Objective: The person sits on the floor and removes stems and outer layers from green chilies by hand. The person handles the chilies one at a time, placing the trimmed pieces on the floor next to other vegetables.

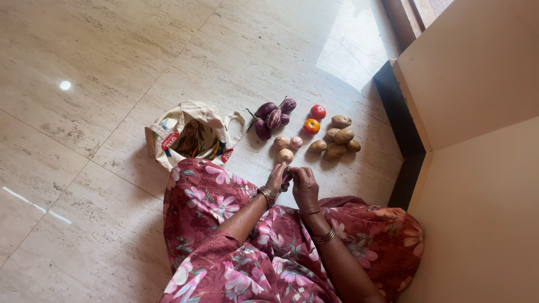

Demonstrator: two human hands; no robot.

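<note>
I sit on the floor in a red flowered dress. My left hand (276, 177) and my right hand (305, 187) meet just above my knees, both closed on a small purplish vegetable (287, 177), mostly hidden by the fingers. Just beyond my hands lie three onions (286, 147). Further out are several small purple aubergines (273, 118), two tomatoes (314, 119) and several potatoes (338, 141).
A cloth shopping bag (190, 134) stands open on the marble floor to the left of my knees, with things inside. A cream wall with a dark skirting (400, 123) runs along the right side. Sunlight falls on the floor at the back.
</note>
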